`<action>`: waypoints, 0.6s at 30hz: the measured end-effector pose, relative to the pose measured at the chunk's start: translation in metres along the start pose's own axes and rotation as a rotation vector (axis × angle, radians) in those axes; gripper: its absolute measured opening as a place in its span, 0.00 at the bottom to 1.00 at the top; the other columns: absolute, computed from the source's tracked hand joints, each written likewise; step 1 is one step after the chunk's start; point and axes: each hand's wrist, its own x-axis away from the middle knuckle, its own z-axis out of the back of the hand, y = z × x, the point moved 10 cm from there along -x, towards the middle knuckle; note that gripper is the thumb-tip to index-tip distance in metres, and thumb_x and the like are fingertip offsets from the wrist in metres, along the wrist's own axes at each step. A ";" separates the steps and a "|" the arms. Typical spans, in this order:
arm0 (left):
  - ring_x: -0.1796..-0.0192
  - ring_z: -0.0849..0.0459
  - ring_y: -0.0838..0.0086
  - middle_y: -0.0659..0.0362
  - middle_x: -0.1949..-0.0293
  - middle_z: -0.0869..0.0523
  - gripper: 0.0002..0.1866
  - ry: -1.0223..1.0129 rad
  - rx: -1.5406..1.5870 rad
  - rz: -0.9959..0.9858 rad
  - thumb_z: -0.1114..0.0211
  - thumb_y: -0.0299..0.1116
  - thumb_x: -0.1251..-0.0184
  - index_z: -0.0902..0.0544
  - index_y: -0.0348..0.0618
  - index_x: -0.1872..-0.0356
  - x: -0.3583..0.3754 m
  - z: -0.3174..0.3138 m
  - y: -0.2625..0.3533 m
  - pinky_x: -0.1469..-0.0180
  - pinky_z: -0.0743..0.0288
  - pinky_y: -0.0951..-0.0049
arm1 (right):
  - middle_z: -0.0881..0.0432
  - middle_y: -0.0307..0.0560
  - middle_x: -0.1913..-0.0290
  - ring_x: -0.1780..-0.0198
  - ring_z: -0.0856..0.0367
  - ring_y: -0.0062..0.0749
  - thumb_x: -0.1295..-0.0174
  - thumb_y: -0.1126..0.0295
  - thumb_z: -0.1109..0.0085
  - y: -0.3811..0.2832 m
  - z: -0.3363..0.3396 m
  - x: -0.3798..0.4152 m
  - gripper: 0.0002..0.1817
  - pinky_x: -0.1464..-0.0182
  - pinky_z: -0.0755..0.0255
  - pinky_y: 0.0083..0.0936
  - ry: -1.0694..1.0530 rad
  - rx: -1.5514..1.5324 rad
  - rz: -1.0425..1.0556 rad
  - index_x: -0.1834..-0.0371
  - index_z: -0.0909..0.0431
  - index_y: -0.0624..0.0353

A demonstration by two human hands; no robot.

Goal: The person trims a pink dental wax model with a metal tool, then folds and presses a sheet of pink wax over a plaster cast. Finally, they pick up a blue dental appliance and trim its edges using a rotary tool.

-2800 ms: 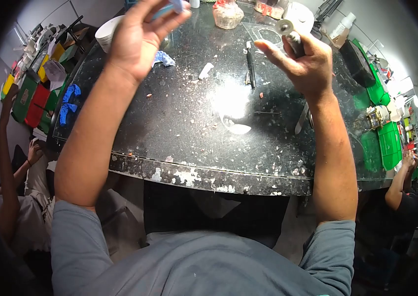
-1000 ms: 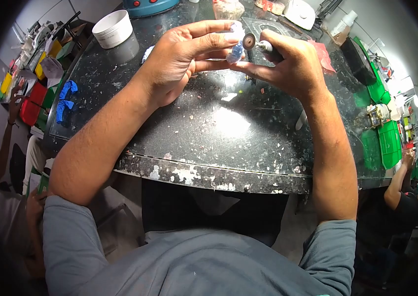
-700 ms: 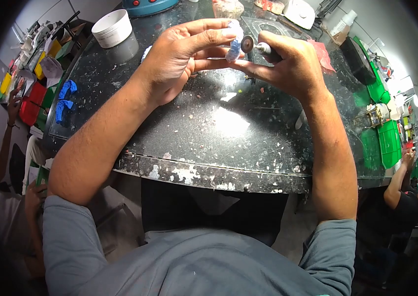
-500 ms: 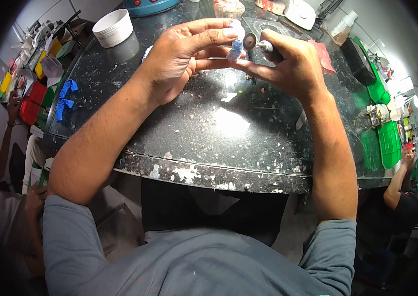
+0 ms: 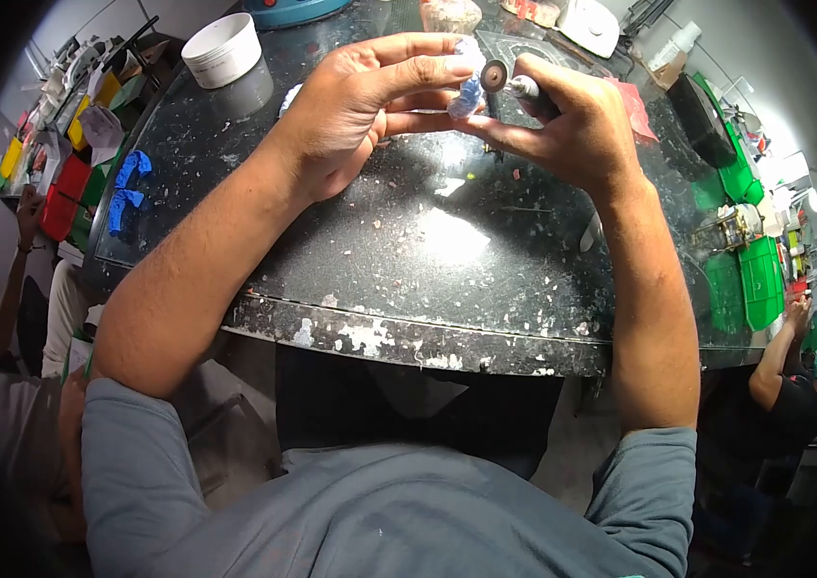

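Note:
A small blue and white piece is held up over the far part of the dark table, between the thumb and fingers of my left hand. My right hand grips a handheld rotary tool tipped with a round brown disc. The disc stands just right of the piece; whether they touch I cannot tell. The right thumb reaches the lower end of the piece, close to the left fingertips.
The black, white-spotted table holds a white tub, blue strips, a red sheet, a black box and a thin metal tool. Green bins line the right side. One person sits left, another right.
The disc and rotary tool have shifted slightly to the right. The blue and white piece has turned or moved a little in my left hand.

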 end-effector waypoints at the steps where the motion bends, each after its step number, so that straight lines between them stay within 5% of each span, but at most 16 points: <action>1: 0.47 0.14 0.57 0.48 0.45 0.18 0.24 0.012 0.020 0.008 0.38 0.37 0.29 0.27 0.33 0.37 0.000 0.001 -0.001 0.39 0.20 0.58 | 0.17 0.43 0.75 0.74 0.16 0.36 0.57 0.49 0.20 0.001 0.000 0.000 0.27 0.70 0.23 0.30 -0.006 0.004 -0.015 0.62 0.19 0.56; 18: 0.47 0.13 0.58 0.49 0.49 0.17 0.24 -0.010 -0.039 -0.007 0.40 0.37 0.28 0.27 0.32 0.38 0.000 -0.001 0.002 0.40 0.19 0.59 | 0.23 0.43 0.80 0.77 0.19 0.38 0.55 0.49 0.22 -0.001 -0.004 -0.001 0.24 0.72 0.26 0.32 -0.043 0.016 -0.014 0.66 0.21 0.55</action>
